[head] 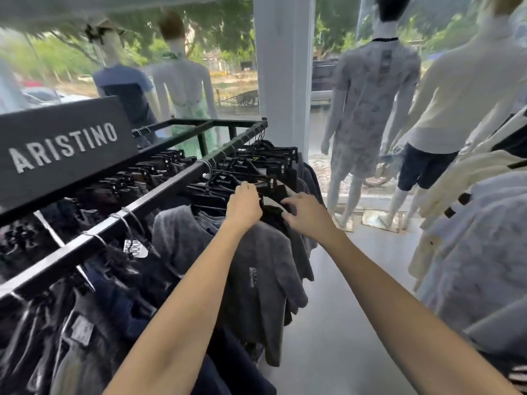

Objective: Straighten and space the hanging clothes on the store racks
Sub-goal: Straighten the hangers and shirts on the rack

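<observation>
1. Grey shop floor (pixel 350 280) is being lit through a glass front, with blurred trees showing behind it.
2. Far left: a black sign (pixel 61 143) reading ARISTINO is being carried on top of the black rack (pixel 159 192).
3. Dark trousers (pixel 85 323) are being hung close together on clip hangers along the near rail.
4. Further along the same rail, grey T-shirts (pixel 256 269) are being hung shoulder to shoulder, overlapping.
5. Left hand (pixel 243 205): its fingers are being curled over the top of a black hanger (pixel 268 183), just beyond the grey T-shirts.
6. A dark garment (pixel 272 216) is being held between the two hands, below that hanger.
7. Right hand (pixel 306 215): the dark garment's edge is being pinched by bent fingers and thumb. The two hands are being kept near each other, not touching.
8. More branded black hangers (pixel 256 161) are being crowded together toward the rail's far end.
9. A white pillar (pixel 282 67) is being flanked by dressed mannequins (pixel 368 109) that are facing the glass.
10. Far right: pale garments (pixel 479 238) are being hung on a second rack, well apart across the aisle.
</observation>
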